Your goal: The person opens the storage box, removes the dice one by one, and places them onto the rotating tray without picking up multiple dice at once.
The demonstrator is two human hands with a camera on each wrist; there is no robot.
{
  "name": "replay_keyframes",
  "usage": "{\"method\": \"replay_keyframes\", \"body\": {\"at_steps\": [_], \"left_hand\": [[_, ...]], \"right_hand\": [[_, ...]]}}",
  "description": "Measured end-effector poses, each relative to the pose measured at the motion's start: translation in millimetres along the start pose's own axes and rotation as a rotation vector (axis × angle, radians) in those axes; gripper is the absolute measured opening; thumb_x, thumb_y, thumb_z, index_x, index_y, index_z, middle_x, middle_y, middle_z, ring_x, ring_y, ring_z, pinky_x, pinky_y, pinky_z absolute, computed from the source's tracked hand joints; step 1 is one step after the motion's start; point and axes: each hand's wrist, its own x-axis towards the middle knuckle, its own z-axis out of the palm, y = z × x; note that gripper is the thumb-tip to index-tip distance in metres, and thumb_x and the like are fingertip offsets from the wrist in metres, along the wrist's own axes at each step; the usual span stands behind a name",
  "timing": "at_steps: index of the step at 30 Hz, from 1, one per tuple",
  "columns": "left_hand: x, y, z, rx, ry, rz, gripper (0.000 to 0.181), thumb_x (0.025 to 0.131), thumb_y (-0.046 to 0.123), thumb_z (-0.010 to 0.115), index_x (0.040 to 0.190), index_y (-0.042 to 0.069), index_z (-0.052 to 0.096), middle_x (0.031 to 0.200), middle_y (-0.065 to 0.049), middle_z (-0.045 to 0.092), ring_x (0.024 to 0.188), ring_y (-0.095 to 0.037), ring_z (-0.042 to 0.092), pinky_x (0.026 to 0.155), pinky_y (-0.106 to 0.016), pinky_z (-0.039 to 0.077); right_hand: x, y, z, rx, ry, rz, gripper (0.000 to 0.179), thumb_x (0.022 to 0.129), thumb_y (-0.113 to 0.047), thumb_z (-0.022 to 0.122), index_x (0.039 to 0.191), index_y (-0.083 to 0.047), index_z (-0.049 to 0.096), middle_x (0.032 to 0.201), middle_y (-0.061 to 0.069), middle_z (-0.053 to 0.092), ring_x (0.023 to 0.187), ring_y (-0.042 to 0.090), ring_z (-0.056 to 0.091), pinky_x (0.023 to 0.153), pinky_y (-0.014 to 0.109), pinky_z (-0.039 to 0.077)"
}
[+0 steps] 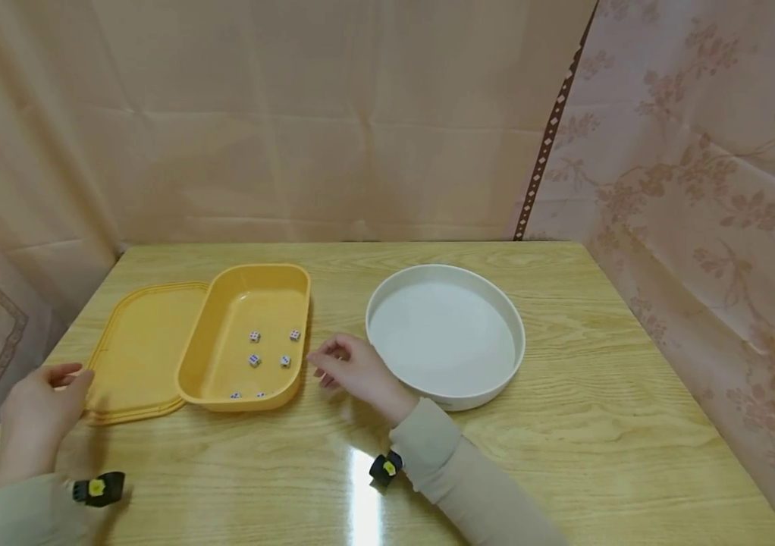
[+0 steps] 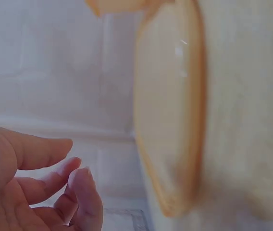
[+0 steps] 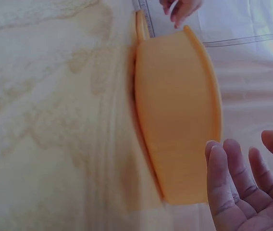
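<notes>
Yellow box (image 1: 268, 299), long axis running away from the person, sat on the bench (image 1: 565, 470) between the two hands as I checked the spacing from my remote post. The left hand (image 1: 42, 409) hung by the left edge of the yellow lid (image 1: 142, 349), fingers loosely bent and grasping nothing. From the head camera those fingertips seemed to meet the edge, but the left wrist camera showed me a gap. The lid lay along the box's left long side. Inside the box I counted six dice (image 1: 254, 360); the front wall mostly hid two, so my count may have been short. Just past its right long wall was the right hand (image 1: 356, 371), the nearer one, its fingers relaxed and holding nothing, the box directly to their left. The right wrist camera gave me that wall's outer face, which the head view barely showed, but no dice. Farthest right stood the round white tray (image 1: 442, 334).
</notes>
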Motion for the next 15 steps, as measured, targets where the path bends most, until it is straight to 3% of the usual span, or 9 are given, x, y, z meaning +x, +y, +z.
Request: {"method": "replay_keyframes", "body": {"at_steps": [5, 9, 15], "left_hand": [[-7.0, 20.4, -6.5, -0.038, 0.003, 0.049, 0.057, 0.104, 0.032, 0.042, 0.136, -0.015, 0.044, 0.129, -0.039, 0.048, 0.054, -0.01, 0.063, 0.049, -0.021, 0.045], [-11.6, 35.4, -10.6, -0.05, 0.01, 0.079, 0.058, 0.104, 0.035, 0.042, 0.138, -0.012, 0.044, 0.13, -0.039, 0.048, 0.054, -0.004, 0.059, 0.047, -0.023, 0.047], [-15.4, 57.4, -15.8, -0.033, -0.005, 0.135, 0.059, 0.104, 0.041, 0.043, 0.136, -0.008, 0.049, 0.129, -0.035, 0.052, 0.057, -0.002, 0.057, 0.05, -0.022, 0.046]], "right_hand": [[-6.1, -9.5, -8.5, -0.038, -0.012, -0.037, 0.023, 0.098, -0.022, 0.063, 0.105, 0.0, 0.063, 0.098, 0.022, 0.068, 0.078, 0.029, 0.069, 0.076, 0.041, 0.06], [-11.2, -19.8, -15.4, -0.058, -0.01, -0.072, 0.023, 0.099, -0.021, 0.062, 0.106, 0.001, 0.063, 0.097, 0.021, 0.068, 0.087, 0.042, 0.068, 0.075, 0.036, 0.06], [-15.2, -30.1, -26.1, -0.048, 0.002, -0.113, 0.022, 0.099, -0.018, 0.061, 0.106, 0.002, 0.063, 0.096, 0.019, 0.069, 0.089, 0.04, 0.068, 0.076, 0.032, 0.059]]}}
